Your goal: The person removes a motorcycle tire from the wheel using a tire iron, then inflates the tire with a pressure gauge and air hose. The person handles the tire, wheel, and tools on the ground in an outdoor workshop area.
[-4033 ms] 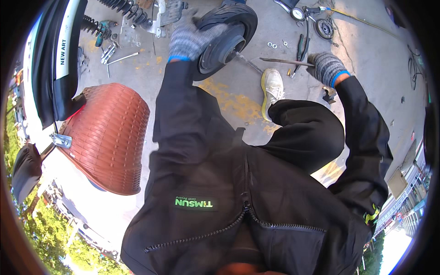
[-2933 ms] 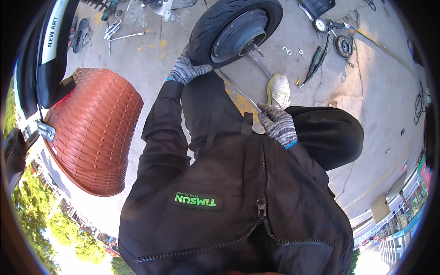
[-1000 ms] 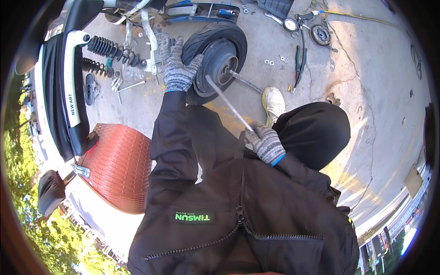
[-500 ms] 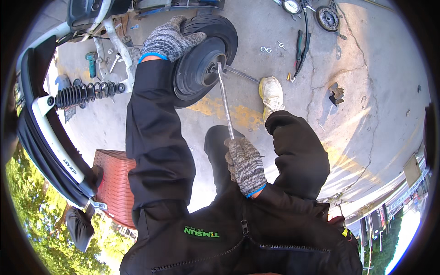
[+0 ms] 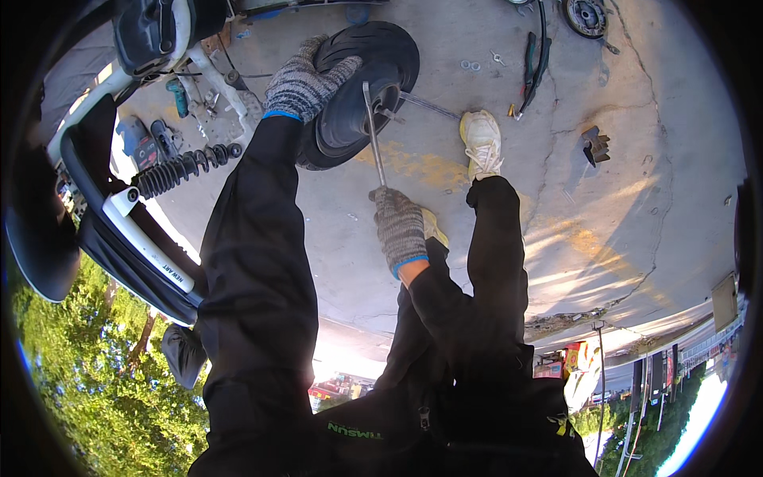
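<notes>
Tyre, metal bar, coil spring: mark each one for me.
tyre [image 5: 397, 49], head view, upper tread.
metal bar [image 5: 373, 131], head view, mid-shaft.
coil spring [image 5: 179, 168], head view, middle coils.

shock spring [image 5: 184, 168]: left of grip
pliers [image 5: 530, 70]: upper right of grip
washers [image 5: 470, 66]: above grip, on concrete
</notes>
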### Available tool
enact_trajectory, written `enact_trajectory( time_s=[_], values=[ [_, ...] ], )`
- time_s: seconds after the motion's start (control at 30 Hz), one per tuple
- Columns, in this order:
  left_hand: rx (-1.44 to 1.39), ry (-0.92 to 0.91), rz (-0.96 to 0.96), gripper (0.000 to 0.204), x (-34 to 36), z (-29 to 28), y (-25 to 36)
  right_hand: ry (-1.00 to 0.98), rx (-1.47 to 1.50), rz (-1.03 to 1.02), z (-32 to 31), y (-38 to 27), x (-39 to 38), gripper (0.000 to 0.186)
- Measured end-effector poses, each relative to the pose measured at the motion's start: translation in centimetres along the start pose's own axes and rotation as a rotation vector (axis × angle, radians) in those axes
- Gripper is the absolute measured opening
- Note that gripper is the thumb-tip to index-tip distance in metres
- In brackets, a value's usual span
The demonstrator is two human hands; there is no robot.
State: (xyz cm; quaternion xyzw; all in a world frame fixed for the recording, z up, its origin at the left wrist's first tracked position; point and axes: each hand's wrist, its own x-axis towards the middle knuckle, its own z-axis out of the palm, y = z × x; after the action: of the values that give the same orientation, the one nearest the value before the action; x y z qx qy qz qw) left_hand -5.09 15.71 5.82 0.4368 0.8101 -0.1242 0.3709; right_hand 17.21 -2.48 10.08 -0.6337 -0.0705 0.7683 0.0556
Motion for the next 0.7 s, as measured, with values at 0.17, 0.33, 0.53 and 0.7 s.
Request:
enact_trajectory(
  time_s=[0.17, 0.33, 0.53, 0.7],
  values=[
    [-0.049, 0.045, 0.061, 0.091, -0.1, 0.2, -1.1, -0.015, 0.122, -0.067, 4.1, -0.3, 4.5, 0.031],
    [-0.127, 0.005, 0.024, 0.087, 0.0, -0.9, -0.8, 0.057, 0.195, -0.043, 8.2, 1.4, 6.7, 0.036],
    [-0.091, 0.052, 0.091, 0.082, 1.4, -0.4, -0.8, 0.193, -0.088, -0.254, 9.5, 2.0, 9.8, 0.039],
    [-0.104, -0.028, 0.046, 0.091, 1.5, -0.5, -1.3, 0.169, -1.207, -0.659, 1.4, 3.4, 12.2, 0.037]
  ],
)
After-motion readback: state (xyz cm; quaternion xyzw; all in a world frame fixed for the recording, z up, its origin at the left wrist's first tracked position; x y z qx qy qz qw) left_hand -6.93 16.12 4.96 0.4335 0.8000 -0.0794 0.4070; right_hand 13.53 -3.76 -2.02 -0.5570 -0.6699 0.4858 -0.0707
